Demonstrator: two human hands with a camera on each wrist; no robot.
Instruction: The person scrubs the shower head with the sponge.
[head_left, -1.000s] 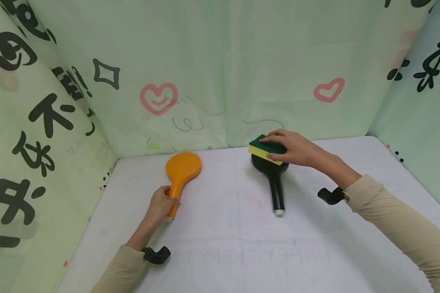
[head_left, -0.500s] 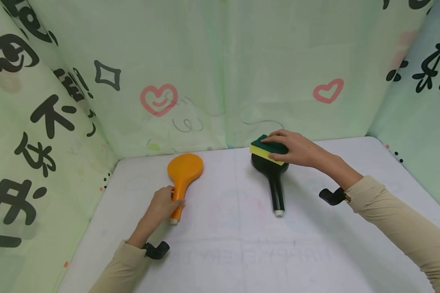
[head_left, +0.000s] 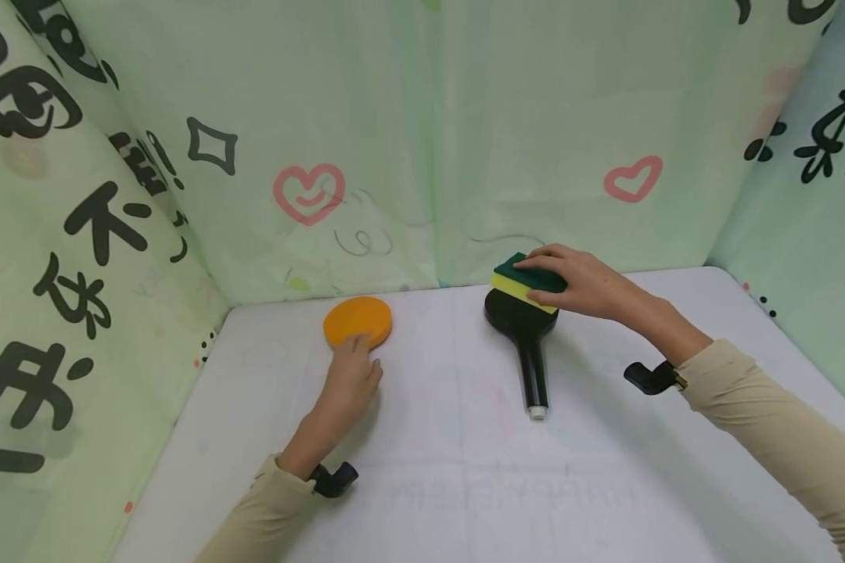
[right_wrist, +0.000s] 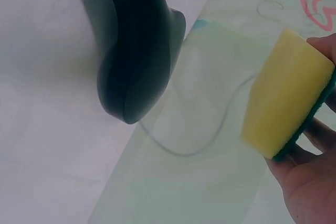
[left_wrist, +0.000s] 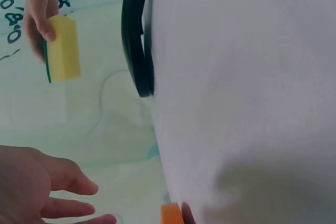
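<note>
In the head view my left hand reaches over an orange shower head lying on the table, covering most of its handle. The left wrist view shows this hand's fingers extended, apart from the orange edge. My right hand pinches a green and yellow sponge above the round end of a black shower head, whose handle points toward me. A gap separates the sponge from the black head in the right wrist view.
A white-covered table lies under both hands. Pale green cloth with drawn hearts and dark characters rises behind it and along both sides.
My left hand has let go of the orange handle and moved up over it toward the round end. The right hand has shifted slightly right with the sponge.
</note>
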